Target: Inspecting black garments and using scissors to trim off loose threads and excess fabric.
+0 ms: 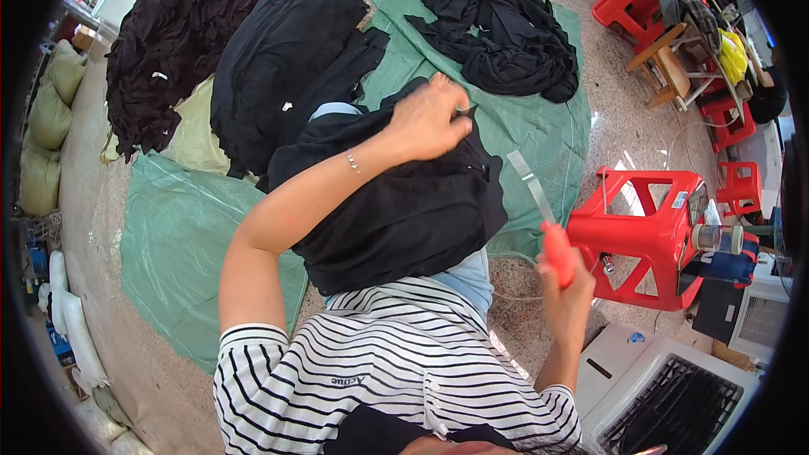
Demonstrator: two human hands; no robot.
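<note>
A black garment [396,211] is spread over my lap and thighs, in loose folds. My left hand [431,118] is at its far side, fingers bent and closed, with a bit of dark cloth showing by the thumb and fingertips. Off to the right, my right hand [569,291] is wrapped round the red handle of a tool [558,246]. A long, flat silver metal strip extends from that handle toward the far left, held apart from the garment. Its exact kind cannot be made out.
Heaps of black cloth [286,76], dark brown cloth [173,42] and more black clothes [514,29] lie on a green sheet [194,244]. A red plastic stool [624,194] stands close on my right, near a white appliance [607,379]. Filled sacks [46,126] line the left.
</note>
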